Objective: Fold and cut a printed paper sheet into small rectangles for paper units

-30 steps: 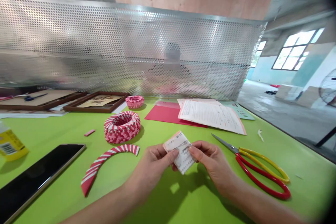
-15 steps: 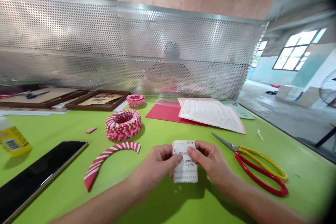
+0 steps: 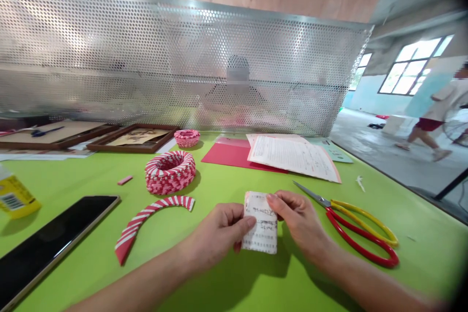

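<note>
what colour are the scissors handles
One red handle, one yellow handle, on the scissors; shows best in the head view.

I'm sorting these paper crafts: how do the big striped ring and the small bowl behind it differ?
The folded-paper ring is clearly larger than the small paper bowl. The ring sits nearer the person, while the bowl lies farther back beside a picture frame. The ring shows bolder red-and-white stripes; the bowl looks pinker. Both are round and made of folded paper.

Observed: slim left hand and right hand, both bare, long-fingered. Fingernails short, plain, neatly trimmed. Left forearm and right forearm bare, smooth, tapering to narrow wrists, running out past the lower frame edge.
</note>
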`<state>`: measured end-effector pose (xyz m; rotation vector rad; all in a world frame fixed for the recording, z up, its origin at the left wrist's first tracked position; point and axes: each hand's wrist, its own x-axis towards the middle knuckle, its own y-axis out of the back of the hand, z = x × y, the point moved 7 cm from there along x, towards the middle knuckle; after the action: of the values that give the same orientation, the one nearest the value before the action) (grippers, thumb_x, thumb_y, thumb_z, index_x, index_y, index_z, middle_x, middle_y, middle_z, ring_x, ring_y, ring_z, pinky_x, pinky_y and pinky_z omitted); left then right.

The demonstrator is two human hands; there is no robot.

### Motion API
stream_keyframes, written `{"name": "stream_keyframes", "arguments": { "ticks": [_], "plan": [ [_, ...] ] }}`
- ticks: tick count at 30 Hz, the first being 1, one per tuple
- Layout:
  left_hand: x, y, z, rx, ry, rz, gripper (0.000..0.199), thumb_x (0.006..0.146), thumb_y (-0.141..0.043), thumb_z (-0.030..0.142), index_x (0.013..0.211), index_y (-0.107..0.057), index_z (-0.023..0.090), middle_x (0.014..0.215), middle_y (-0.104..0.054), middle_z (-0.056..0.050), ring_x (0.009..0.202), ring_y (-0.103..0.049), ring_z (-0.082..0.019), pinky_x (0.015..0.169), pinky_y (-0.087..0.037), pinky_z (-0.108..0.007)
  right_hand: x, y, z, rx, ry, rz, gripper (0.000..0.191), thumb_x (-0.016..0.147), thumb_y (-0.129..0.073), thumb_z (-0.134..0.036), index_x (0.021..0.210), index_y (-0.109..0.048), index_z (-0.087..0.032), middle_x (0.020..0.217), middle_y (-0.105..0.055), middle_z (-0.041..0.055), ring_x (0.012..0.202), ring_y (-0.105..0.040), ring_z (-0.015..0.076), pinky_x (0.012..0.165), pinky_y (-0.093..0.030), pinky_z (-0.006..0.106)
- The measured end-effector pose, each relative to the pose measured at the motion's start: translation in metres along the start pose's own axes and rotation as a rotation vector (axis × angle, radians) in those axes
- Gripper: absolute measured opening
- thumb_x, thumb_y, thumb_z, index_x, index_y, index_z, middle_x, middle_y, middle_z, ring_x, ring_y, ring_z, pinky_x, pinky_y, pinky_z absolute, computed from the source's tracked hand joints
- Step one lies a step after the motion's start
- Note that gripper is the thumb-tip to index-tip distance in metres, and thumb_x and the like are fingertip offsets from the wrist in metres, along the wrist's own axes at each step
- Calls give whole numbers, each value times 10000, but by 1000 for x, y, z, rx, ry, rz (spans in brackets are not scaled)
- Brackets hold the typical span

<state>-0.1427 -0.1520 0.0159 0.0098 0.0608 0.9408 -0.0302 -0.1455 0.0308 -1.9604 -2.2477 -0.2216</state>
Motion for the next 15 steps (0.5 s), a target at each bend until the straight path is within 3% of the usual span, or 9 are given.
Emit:
{"name": "stream_keyframes", "arguments": {
  "ticks": [5, 10, 15],
  "plan": [
    [0, 2, 0, 31, -10, 40, 263, 759, -513, 364, 689, -563, 115, 549, -488, 23, 445, -374, -67, 417, -310, -184, 0, -1, -2, 42, 3, -3, 301, 770, -499, -362, 559, -502, -148, 511, -433, -43, 487, -366, 81, 452, -306, 205],
    [-1, 13, 4, 65, -67, 165, 292, 771, -495, 372, 720, -591, 101, 548, -500, 11, 453, -369, -69, 430, -302, -189, -5, -20, 4, 121, -107, -210, 251, 754, -525, -363, 793, -627, -137, 606, -551, 1, 575, -485, 118, 573, -402, 251],
    [-1, 18, 3, -21, -59, 247, 341, 722, -546, 423, 699, -619, 91, 532, -520, -5, 448, -385, -76, 424, -302, -197, -7, -19, 8, 4, -62, -190, 284, 754, -520, -373, 683, -611, -113, 600, -542, 17, 577, -475, 131, 556, -388, 264]
  ]
}}
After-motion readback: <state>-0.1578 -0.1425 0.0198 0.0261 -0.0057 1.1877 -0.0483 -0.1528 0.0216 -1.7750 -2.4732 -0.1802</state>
